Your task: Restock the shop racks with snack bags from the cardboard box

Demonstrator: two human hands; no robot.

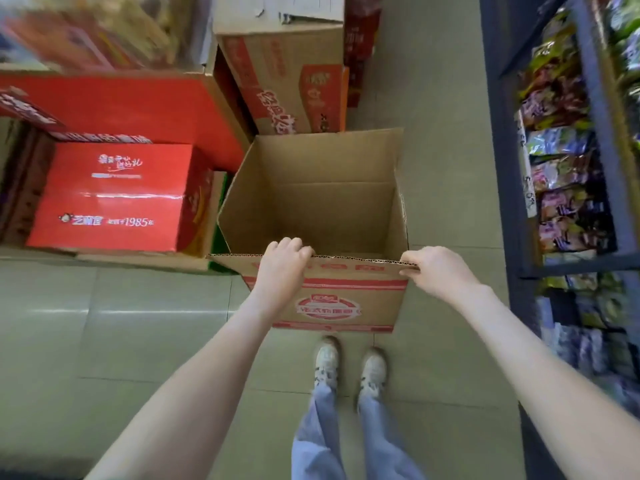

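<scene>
Head view looks straight down on you: your left hand [284,263] is curled over the near rim of the open cardboard box [313,216], fingers hooked inside the edge and closed on the cardboard. Your right hand [431,270] pinches the same rim at its right corner, thumb and fingers closed on the flap edge. Between and beyond your hands the box interior shows only bare brown cardboard. Below your hands, the box's red-printed front face stands just ahead of your white sneakers [349,367] on the tiled floor [104,323]. Out past your right hand, the dark shop rack [602,140] carries rows of snack bags [562,188], though blurred. Beyond your left hand sit a red carton [114,195] and a printed brown carton [291,81].
</scene>
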